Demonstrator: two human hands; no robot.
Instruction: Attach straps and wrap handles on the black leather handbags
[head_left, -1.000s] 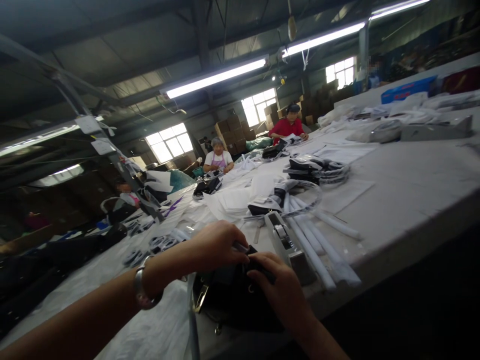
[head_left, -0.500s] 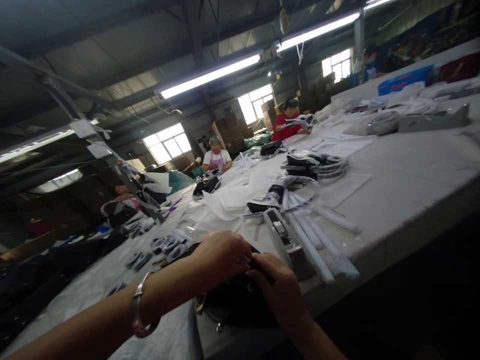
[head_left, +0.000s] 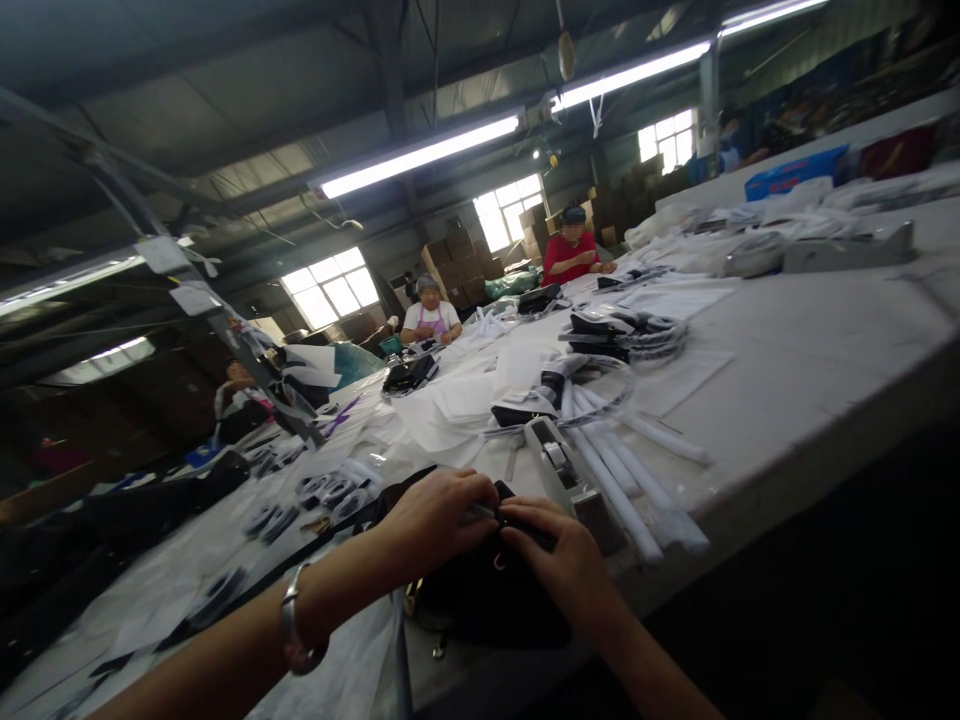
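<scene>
My left hand [head_left: 435,518] and my right hand [head_left: 562,565] meet over a dark black bag [head_left: 480,600] lying at the near edge of the long white table [head_left: 810,350]. Both hands are closed in a pinch on the bag's top edge, where a small metal ring shows between the fingers. A silver bangle sits on my left wrist [head_left: 296,630]. A dark strap [head_left: 315,545] runs from the bag to the left.
A tape dispenser [head_left: 562,470] stands just behind my hands, with several white rolled tubes [head_left: 630,480] beside it. Bundles of black items and papers [head_left: 622,335] cover the table farther back. Three people sit along the left and far side; cardboard boxes [head_left: 465,250] stack by the windows.
My hands stay together on the bag with fingers shifting slightly along its top edge. The view has tilted a little, and the person in red at the far end lowered their hands.
</scene>
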